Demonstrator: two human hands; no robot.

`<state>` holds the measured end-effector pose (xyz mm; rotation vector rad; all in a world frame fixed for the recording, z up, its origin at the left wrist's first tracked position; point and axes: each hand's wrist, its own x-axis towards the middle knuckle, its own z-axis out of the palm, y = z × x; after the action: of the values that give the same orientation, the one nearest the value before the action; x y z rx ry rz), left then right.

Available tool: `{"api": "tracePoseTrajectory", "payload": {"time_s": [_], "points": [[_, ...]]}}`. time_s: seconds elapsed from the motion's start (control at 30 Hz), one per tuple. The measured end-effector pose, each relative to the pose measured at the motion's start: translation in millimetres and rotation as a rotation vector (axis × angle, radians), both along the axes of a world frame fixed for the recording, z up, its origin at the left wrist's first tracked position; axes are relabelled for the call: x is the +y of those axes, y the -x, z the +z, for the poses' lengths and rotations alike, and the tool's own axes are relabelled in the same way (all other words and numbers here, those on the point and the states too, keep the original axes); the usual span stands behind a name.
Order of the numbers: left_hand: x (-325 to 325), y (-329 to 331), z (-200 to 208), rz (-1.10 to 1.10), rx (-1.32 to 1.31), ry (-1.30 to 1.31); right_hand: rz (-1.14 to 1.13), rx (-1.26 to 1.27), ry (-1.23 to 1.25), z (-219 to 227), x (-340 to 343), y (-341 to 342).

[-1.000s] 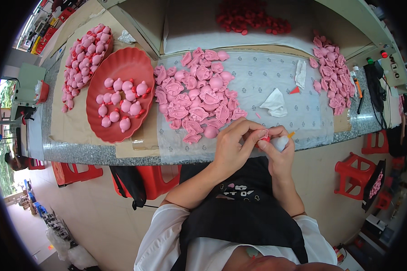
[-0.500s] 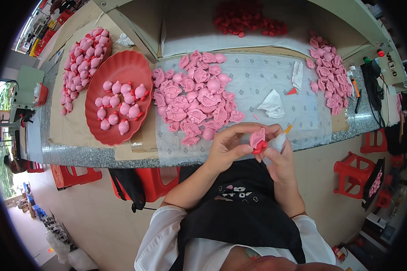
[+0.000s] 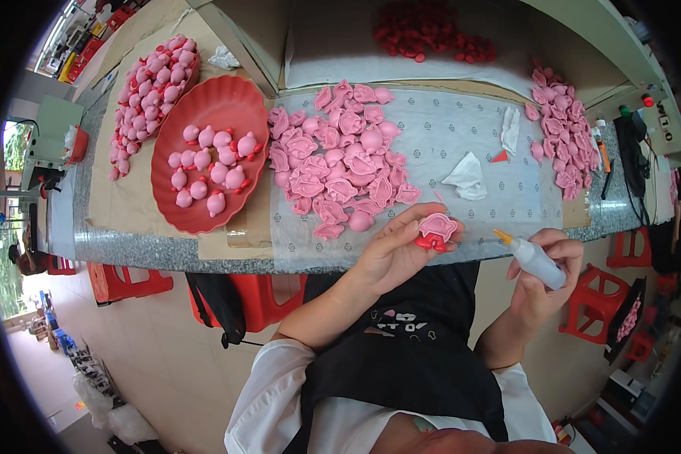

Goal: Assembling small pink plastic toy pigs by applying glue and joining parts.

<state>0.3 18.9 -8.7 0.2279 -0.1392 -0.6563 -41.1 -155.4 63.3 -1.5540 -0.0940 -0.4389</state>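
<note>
My left hand (image 3: 396, 253) pinches a small pink hollow toy part (image 3: 437, 225) with red feet (image 3: 431, 243) at its lower edge, its open side toward me. In my right hand (image 3: 545, 284) is a translucent squeeze bottle (image 3: 538, 263) with an orange-yellow nozzle (image 3: 502, 236), held apart from the part and pointing up and left. Just beyond my left hand, many loose pink parts (image 3: 340, 163) lie heaped on a printed white sheet (image 3: 431, 136). To their left stands a red scalloped tray (image 3: 175, 163) holding several round pink pieces with red feet (image 3: 218, 173).
Another heap of pink pieces (image 3: 147, 91) lies at the far left. Red parts (image 3: 424, 38) sit inside the cabinet (image 3: 333, 45). At the right are more pink parts (image 3: 561, 136), a crumpled tissue (image 3: 467, 178) and an orange pen-like tool (image 3: 604, 151). Red stools (image 3: 594, 295) stand below the table.
My right hand has moved away to the right with the squeeze bottle. My left hand still holds the pink part, now turned to show its hollow side. The whole view has shifted slightly.
</note>
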Motion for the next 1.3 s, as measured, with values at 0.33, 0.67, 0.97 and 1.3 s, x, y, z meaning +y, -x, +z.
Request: {"api": "tracePoseTrajectory", "payload": {"time_s": [0.33,0.67,0.97,1.3], "points": [[-7.2,5.3,-1.6,-0.049,-0.062,-0.031,0.015,-0.368,0.106,10.6,27.5,-3.2],[-6.1,5.3,0.9,-0.050,-0.062,-0.054,0.052,-0.415,0.224,4.1,37.4,-7.6],[-5.1,5.5,2.3,-0.057,-0.076,-0.041,0.102,-0.425,0.247,4.1,38.0,-8.4],[-5.9,5.9,3.2,-0.066,-0.065,-0.048,0.124,-0.341,0.095,8.8,37.9,-2.1]]}}
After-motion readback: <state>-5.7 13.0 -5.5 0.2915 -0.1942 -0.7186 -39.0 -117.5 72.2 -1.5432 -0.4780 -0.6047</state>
